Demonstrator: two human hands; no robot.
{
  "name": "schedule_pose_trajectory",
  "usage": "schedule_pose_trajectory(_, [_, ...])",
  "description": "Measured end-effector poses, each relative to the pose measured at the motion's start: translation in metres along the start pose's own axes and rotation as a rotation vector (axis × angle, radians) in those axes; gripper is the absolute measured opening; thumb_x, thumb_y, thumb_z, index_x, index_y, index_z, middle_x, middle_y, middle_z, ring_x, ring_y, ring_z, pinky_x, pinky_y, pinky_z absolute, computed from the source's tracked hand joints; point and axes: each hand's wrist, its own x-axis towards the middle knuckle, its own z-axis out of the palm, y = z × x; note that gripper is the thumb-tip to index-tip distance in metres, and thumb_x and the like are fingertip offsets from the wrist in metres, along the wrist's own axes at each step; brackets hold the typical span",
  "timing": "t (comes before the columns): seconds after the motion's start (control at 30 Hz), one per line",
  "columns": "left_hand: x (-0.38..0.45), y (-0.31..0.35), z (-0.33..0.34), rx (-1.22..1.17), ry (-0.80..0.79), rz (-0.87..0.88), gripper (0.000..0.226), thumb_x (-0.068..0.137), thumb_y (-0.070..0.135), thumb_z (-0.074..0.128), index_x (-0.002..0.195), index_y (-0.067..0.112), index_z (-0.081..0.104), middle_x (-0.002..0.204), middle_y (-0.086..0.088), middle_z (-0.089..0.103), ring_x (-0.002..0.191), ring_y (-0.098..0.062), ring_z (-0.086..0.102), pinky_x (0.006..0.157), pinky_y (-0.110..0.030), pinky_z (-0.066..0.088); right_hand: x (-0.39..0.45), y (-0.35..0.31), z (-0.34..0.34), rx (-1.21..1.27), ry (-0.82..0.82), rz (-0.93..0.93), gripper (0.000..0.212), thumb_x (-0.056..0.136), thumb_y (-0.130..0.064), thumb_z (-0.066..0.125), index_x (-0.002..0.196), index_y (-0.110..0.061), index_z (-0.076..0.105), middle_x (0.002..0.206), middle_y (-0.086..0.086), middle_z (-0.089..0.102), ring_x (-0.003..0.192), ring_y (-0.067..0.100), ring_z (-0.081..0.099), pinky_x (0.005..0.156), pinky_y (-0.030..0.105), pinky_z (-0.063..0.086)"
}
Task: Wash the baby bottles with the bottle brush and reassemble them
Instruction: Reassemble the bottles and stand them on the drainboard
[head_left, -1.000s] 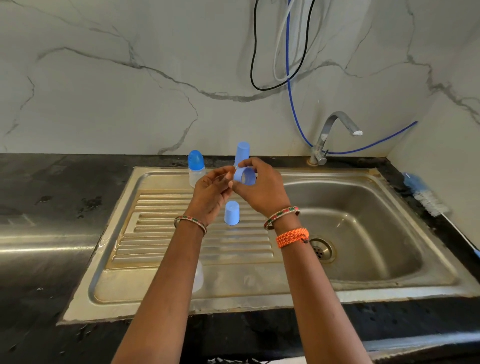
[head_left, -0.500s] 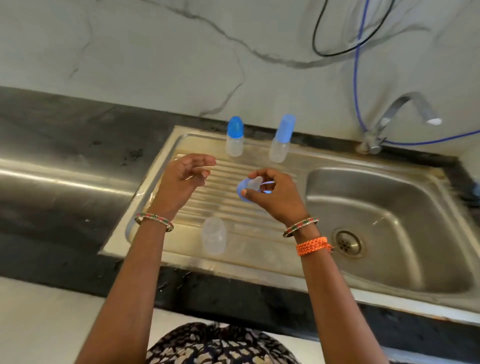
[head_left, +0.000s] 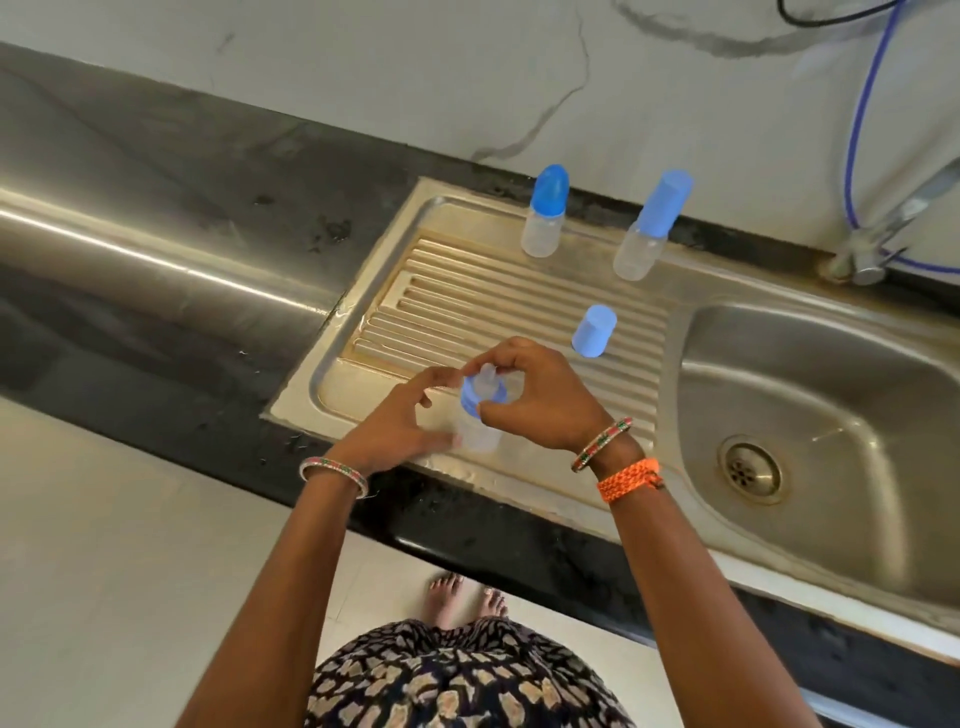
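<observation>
Marble-veined wall runs behind a dark desk into which a steel sink with a ribbed drainboard is set; the tap stands at the far right with a blue hose looping above it. At the back of the drainboard stand two assembled bottles, each clear-bodied: one with a rounded blue cap, and to its right one with a taller flat-topped cap, well apart from each other. Nearer, a loose blue cap stands alone on the ribs.

At the drainboard's front edge a third, clear bottle stands upright. The left hand is curled against its side, steadying it, while the right hand pinches the blue collar ring with its teat on the bottle's mouth, thumb and fingers wrapped round the ring. Whether the threads have caught cannot be told.

This looks like the reassembly step on the last bottle, the washing seemingly over; no brush shows in view. The next move likely calls for turning the ring square to the neck until it seats, with the left hand holding the light bottle against the twist. After that, the loose cap just beyond the right hand should be pressed over the teat.
</observation>
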Motion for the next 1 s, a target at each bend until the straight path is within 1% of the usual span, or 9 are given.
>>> schedule_pose_trajectory(0.2, [0.011, 0.01, 0.012, -0.026, 0.029, 0.0, 0.056, 0.055, 0.053, 0.078, 0.105, 0.046, 0.054, 0.109, 0.024, 0.054, 0.103, -0.003, 0.048, 0.085, -0.03, 0.044, 0.005, 0.006, -0.008, -0.037, 0.053, 0.086, 0.028, 0.071, -0.023, 0.08, 0.091, -0.015, 0.062, 0.088, -0.001, 0.059, 0.079, 0.011, 0.054, 0.07, 0.022, 0.044])
schedule_pose_trajectory(0.33, [0.025, 0.04, 0.009, -0.265, -0.068, 0.071, 0.054, 0.065, 0.041, 0.081, 0.11, 0.018, 0.06, 0.106, 0.005, 0.068, 0.1, -0.006, 0.062, 0.085, -0.03, 0.046, 0.02, 0.002, -0.023, 0.073, 0.234, 0.241, 0.041, 0.08, -0.04, 0.071, 0.072, -0.018, 0.038, 0.066, -0.007, 0.036, 0.059, 0.006, 0.034, 0.053, 0.015, 0.031])
schedule_pose_trajectory(0.4, [0.033, 0.063, 0.009, -0.395, -0.101, 0.077, 0.049, 0.066, 0.041, 0.076, 0.104, 0.013, 0.061, 0.095, -0.004, 0.07, 0.09, -0.015, 0.066, 0.079, -0.035, 0.052, 0.029, -0.01, -0.031, 0.23, 0.294, 0.248, 0.032, 0.087, -0.039, 0.064, 0.081, -0.011, 0.048, 0.071, -0.005, 0.047, 0.066, 0.007, 0.045, 0.065, 0.017, 0.039])
schedule_pose_trajectory(0.5, [0.044, 0.089, 0.006, -0.469, -0.049, 0.114, 0.04, 0.064, 0.045, 0.074, 0.095, 0.02, 0.068, 0.089, -0.006, 0.071, 0.085, -0.019, 0.067, 0.078, -0.041, 0.054, 0.035, -0.024, -0.051, 0.725, 0.294, 0.24, 0.045, 0.092, -0.038, 0.055, 0.106, 0.005, 0.055, 0.104, 0.02, 0.062, 0.097, 0.029, 0.06, 0.091, 0.043, 0.047])
schedule_pose_trajectory(0.57, [0.05, 0.099, 0.001, -0.474, -0.001, 0.135, 0.043, 0.064, 0.046, 0.075, 0.096, 0.018, 0.071, 0.092, -0.012, 0.07, 0.086, -0.023, 0.066, 0.082, -0.046, 0.053, 0.032, -0.026, -0.065, 0.997, 0.28, 0.237, 0.031, 0.097, -0.03, 0.048, 0.1, -0.001, 0.058, 0.099, 0.016, 0.062, 0.094, 0.024, 0.06, 0.09, 0.035, 0.048])
schedule_pose_trajectory(0.7, [0.059, 0.115, -0.003, -0.4, 0.041, 0.19, 0.038, 0.075, 0.034, 0.077, 0.104, 0.011, 0.071, 0.099, -0.015, 0.071, 0.088, -0.019, 0.066, 0.086, -0.043, 0.052, 0.03, -0.015, -0.082, 0.904, 0.306, 0.134, 0.021, 0.096, -0.015, 0.047, 0.088, -0.005, 0.064, 0.085, 0.006, 0.067, 0.081, 0.013, 0.066, 0.086, 0.027, 0.051])
schedule_pose_trajectory(0.77, [0.063, 0.122, 0.003, -0.296, 0.108, 0.247, 0.031, 0.08, 0.027, 0.075, 0.107, 0.012, 0.07, 0.095, -0.006, 0.071, 0.085, -0.013, 0.065, 0.082, -0.038, 0.052, 0.033, -0.013, -0.086, 0.851, 0.358, 0.15, 0.019, 0.084, -0.025, 0.063, 0.083, -0.007, 0.066, 0.083, 0.009, 0.066, 0.08, 0.017, 0.063, 0.087, 0.031, 0.05])
schedule_pose_trajectory(0.9, [0.071, 0.126, 0.018, 0.187, 0.429, 0.438, 0.054, 0.07, 0.03, 0.083, 0.118, 0.015, 0.063, 0.102, 0.002, 0.068, 0.091, -0.011, 0.062, 0.078, -0.011, 0.041, 0.042, -0.013, -0.083, 0.453, 0.648, 0.331, 0.04, 0.083, -0.036, 0.069, 0.057, -0.012, 0.05, 0.054, -0.001, 0.049, 0.046, 0.005, 0.048, 0.053, 0.015, 0.042])
schedule_pose_trajectory(1.0, [0.078, 0.13, 0.016, 0.134, 0.373, 0.473, 0.049, 0.069, 0.032, 0.083, 0.113, 0.02, 0.066, 0.094, 0.009, 0.068, 0.083, 0.0, 0.061, 0.074, -0.006, 0.042, 0.046, -0.014, -0.08, 0.387, 0.729, 0.377, 0.043, 0.085, -0.048, 0.062, 0.062, -0.014, 0.05, 0.056, -0.003, 0.046, 0.053, 0.009, 0.046, 0.058, 0.022, 0.039])
